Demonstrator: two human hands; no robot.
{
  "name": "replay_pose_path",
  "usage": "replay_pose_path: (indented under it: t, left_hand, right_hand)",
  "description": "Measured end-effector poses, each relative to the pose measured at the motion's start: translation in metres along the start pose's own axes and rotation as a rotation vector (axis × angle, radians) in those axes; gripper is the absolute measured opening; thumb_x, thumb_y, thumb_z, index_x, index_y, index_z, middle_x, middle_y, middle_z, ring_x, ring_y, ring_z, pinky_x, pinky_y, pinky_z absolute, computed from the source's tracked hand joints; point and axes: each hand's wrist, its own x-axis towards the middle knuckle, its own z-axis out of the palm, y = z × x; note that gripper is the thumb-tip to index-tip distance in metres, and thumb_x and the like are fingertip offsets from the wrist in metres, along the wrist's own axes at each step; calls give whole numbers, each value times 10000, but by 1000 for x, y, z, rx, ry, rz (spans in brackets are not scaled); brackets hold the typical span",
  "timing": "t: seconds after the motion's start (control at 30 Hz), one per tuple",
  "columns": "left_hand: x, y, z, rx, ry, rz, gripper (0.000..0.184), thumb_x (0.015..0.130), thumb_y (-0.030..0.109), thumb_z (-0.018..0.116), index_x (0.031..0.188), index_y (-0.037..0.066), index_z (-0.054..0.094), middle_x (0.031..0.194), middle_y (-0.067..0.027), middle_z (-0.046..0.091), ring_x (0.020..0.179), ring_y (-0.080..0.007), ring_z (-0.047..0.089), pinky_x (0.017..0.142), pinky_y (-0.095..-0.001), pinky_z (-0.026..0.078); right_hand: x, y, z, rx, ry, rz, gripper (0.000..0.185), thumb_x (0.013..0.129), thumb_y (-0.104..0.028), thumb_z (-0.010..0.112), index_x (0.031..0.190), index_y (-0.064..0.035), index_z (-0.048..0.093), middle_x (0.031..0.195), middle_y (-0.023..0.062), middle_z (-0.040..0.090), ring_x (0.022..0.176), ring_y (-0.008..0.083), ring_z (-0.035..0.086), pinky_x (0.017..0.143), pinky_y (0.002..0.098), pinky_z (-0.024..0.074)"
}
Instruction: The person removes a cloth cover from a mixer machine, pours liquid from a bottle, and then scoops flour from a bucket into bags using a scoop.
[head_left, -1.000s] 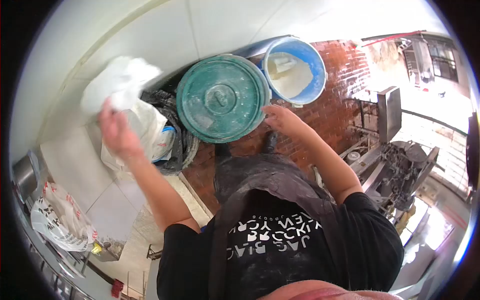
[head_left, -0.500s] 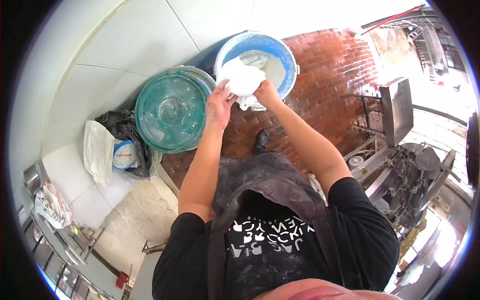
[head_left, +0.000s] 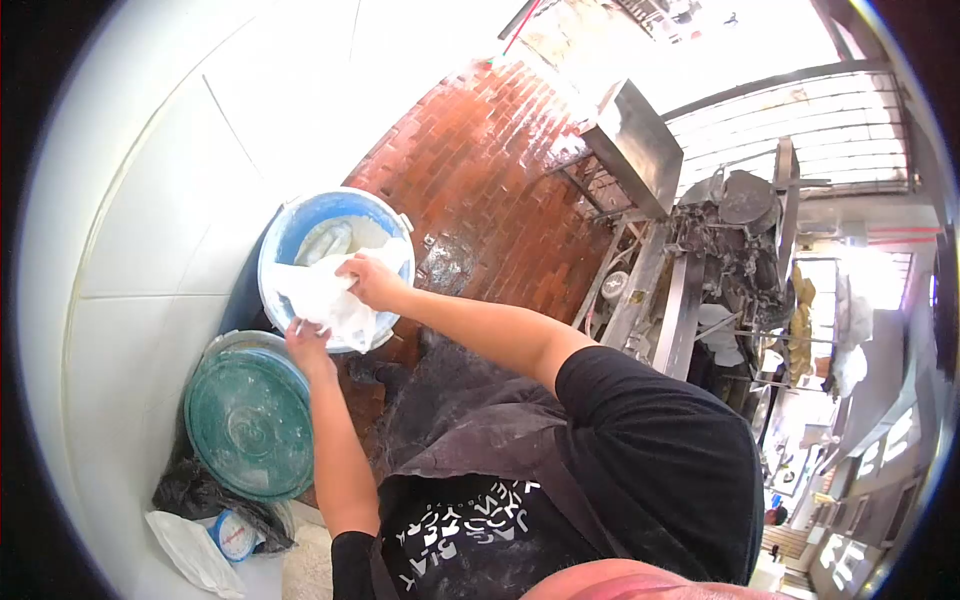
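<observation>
A white plastic bag (head_left: 325,295) hangs over the mouth of a blue bucket (head_left: 292,228). My left hand (head_left: 308,338) is closed on the bag's near left edge. Higher up, my right hand (head_left: 375,283) grips the bag's right side with its fingers bent. The bag looks soft and bulging; its contents are hidden. White powdery material (head_left: 368,232) shows inside the bucket, along with a pale, rounded object (head_left: 327,241) that I cannot make out.
Beside the bucket stands a container with a green lid (head_left: 250,425). A blue-rimmed dial scale (head_left: 233,537) and a white bag (head_left: 190,553) lie lower left. Red brick floor (head_left: 470,150) stretches right, towards a metal table (head_left: 635,150) and dusty machinery (head_left: 735,225).
The view has swung right, so the bucket and lid appear further left and lower. Both hands keep hold of the bag, which now spreads wider over the bucket.
</observation>
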Motion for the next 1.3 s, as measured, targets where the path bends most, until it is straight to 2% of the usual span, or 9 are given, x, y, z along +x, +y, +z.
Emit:
replay_pose_path:
  t: [0.1,0.27,0.57,0.67,0.73,0.87,0.97,1.07,1.3]
  left_hand:
    - [7,31,23,311,177,150,401,885,26,596,1251,17,433,1042,-86,577,874,-152,578,717,-302,513]
    - [-1,-9,79,521,-354,189,919,761,129,789,1485,69,226,1273,-114,489,1096,-238,521,892,-387,487]
    - [98,-142,23,112,223,-31,302,890,-28,545,1192,-23,541,968,-88,652,857,-132,611,767,-246,487]
    - [105,-125,17,-274,317,-122,242,957,91,485,1153,-13,583,1013,-103,652,894,-165,634,794,-289,517]
    - [109,-137,-7,-589,250,-188,316,959,172,502,1212,-9,561,1058,-119,654,942,-216,649,821,-355,540]
    - [99,-145,-38,183,397,134,433,935,229,529,1301,1,490,1174,-138,604,1059,-269,603,894,-391,502]
    - [87,-101,-42,0,695,50,541,902,215,562,1375,10,401,1281,-134,541,1205,-300,520,1048,-426,396]
    - [75,-56,8,899,545,698,655,806,193,675,1388,54,409,1295,-154,530,1165,-316,536,1042,-495,360]
    - [156,-130,-72,1474,198,230,532,783,201,687,1257,56,496,1190,-185,538,1114,-361,528,1003,-539,352]
  right_hand:
    - [21,36,-7,-63,4,100,323,726,-117,729,1033,-46,656,854,168,658,806,320,638,739,402,508]
    - [64,52,31,-49,-310,312,394,745,-201,731,1099,-53,640,773,158,663,687,285,643,650,390,510]
    - [115,166,90,382,-798,129,635,788,-219,752,1344,-54,493,984,126,661,863,220,634,786,328,506]
    - [114,199,91,-241,-503,-424,641,778,-215,744,1349,-79,487,1043,136,667,950,301,637,855,374,495]
    - [103,243,98,-360,-535,-307,580,774,-196,728,1305,-87,524,1052,149,673,965,343,637,860,402,499]
    - [105,275,95,-237,-625,111,387,773,-105,674,1156,-90,620,985,184,682,937,355,659,815,409,519]
    - [116,250,91,-181,-541,186,357,797,-83,667,1151,-65,622,946,167,682,893,287,664,805,359,503]
    - [118,216,94,-126,-615,138,384,796,-82,673,1175,-86,610,945,171,675,905,302,655,811,367,498]
    - [123,152,56,-11,-899,-66,640,795,41,593,1383,-181,470,1201,148,589,1116,309,576,966,366,452]
